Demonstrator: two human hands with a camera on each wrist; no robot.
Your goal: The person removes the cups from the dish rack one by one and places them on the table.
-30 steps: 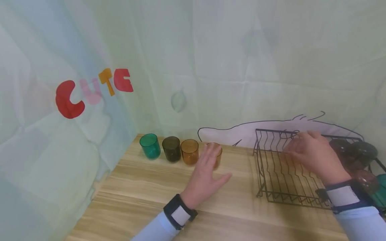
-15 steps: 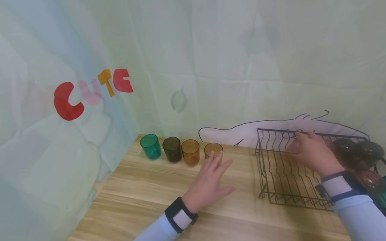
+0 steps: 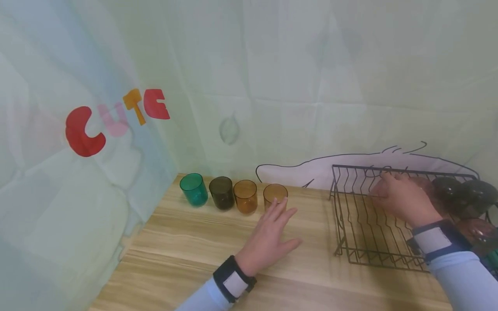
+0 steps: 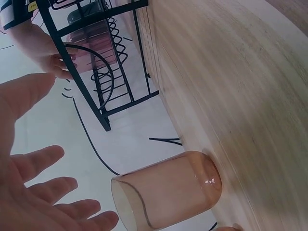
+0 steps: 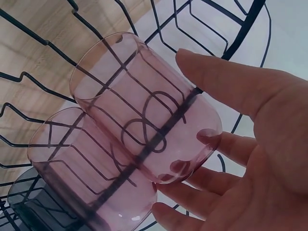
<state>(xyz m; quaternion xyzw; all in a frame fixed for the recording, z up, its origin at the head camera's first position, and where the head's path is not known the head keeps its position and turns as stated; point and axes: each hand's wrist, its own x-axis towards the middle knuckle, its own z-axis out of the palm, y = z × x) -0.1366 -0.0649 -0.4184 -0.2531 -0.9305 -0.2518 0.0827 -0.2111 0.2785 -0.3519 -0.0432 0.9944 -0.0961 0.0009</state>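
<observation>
My right hand (image 3: pixel 408 198) is at the back of the black wire rack (image 3: pixel 342 224). In the right wrist view its fingertips reach the base of a clear pink glass (image 5: pixel 144 110), while the thumb stands off its side. That glass leans rim-down against the wires, beside a second pink glass (image 5: pixel 91 168). My left hand (image 3: pixel 264 242) hovers over the wooden table, fingers spread and holding nothing. Before its fingertips stands an amber glass (image 4: pixel 168 192), apart from them. A second amber glass (image 3: pixel 245 197), a dark brown glass (image 3: pixel 221 193) and a green glass (image 3: pixel 193 190) continue the row leftward.
Dark glasses (image 3: pixel 476 198) and another pinkish glass (image 3: pixel 476 231) crowd the rack's right end, partly behind the right forearm. A printed cloth (image 3: pixel 288 95) hangs behind the table and along its left side. Bare table (image 3: pixel 175 259) lies in front of the row.
The left hand has drawn back slightly from the nearest amber glass, uncovering more of it. The right hand stays at almost the same spot in the rack. The view has shifted slightly.
</observation>
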